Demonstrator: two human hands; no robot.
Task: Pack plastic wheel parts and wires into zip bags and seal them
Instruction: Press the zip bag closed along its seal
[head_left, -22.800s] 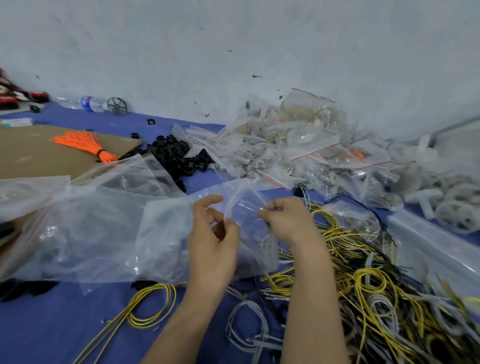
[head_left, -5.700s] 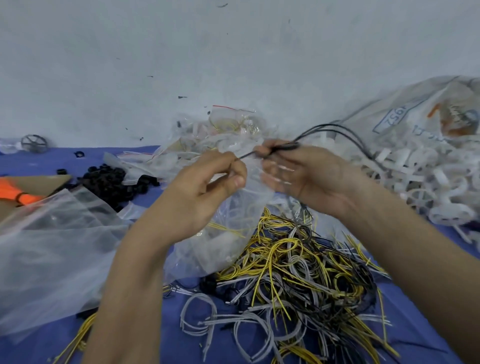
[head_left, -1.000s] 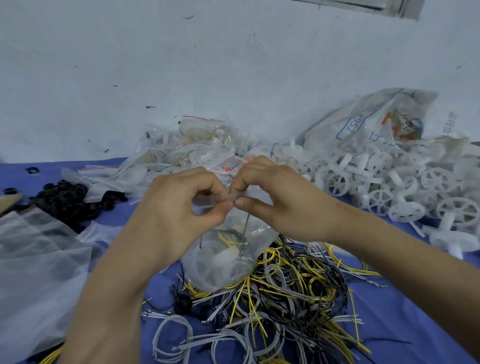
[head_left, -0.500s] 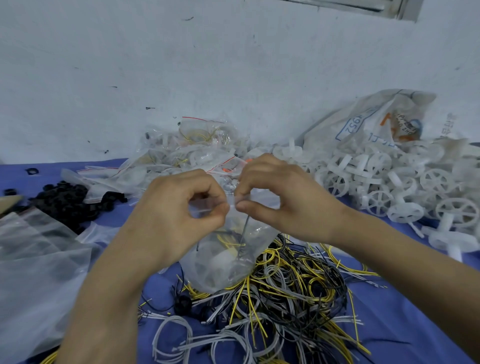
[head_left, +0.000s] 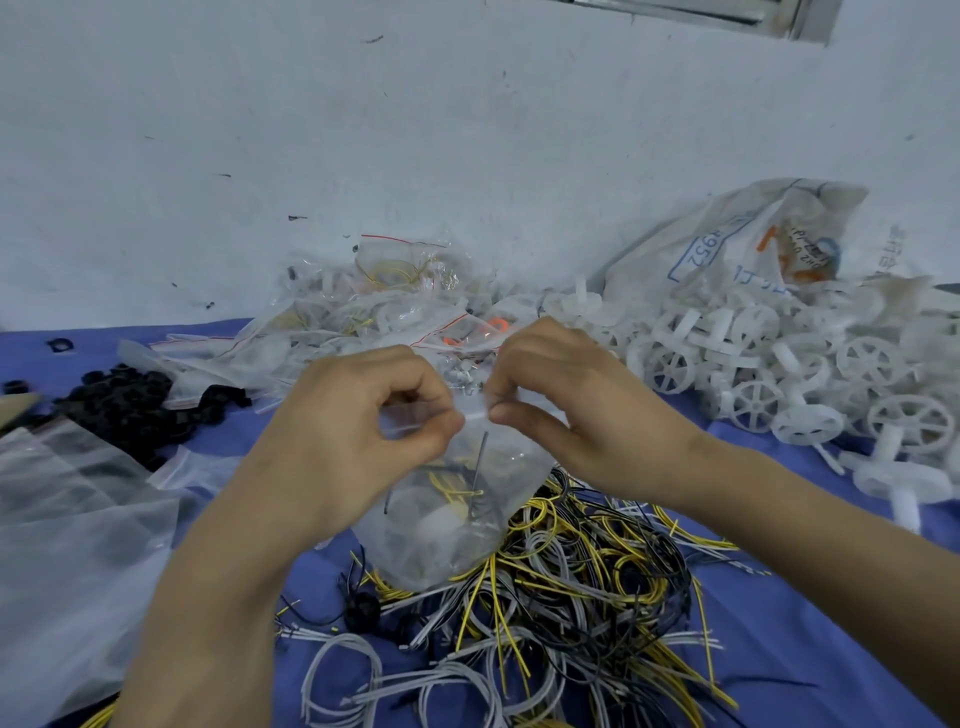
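Pinching zip bag (head_left: 441, 535) top btwn fingers (head_left: 432, 434).

Left hand (head_left: 363, 431), right hand (head_left: 569, 415): forearms converging, fingertips pinching, nearly meeting.

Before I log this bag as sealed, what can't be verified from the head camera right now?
- Head view: closure of the zip bag, covered by the left hand and right hand pinching it; sealed or not is unclear.
- Head view: bag contents, blurred by crinkled film; item count unreadable.
- Head view: print on the white sack, mostly too small and creased.
- Head view: clear plastic at left, cut off by the frame edge.
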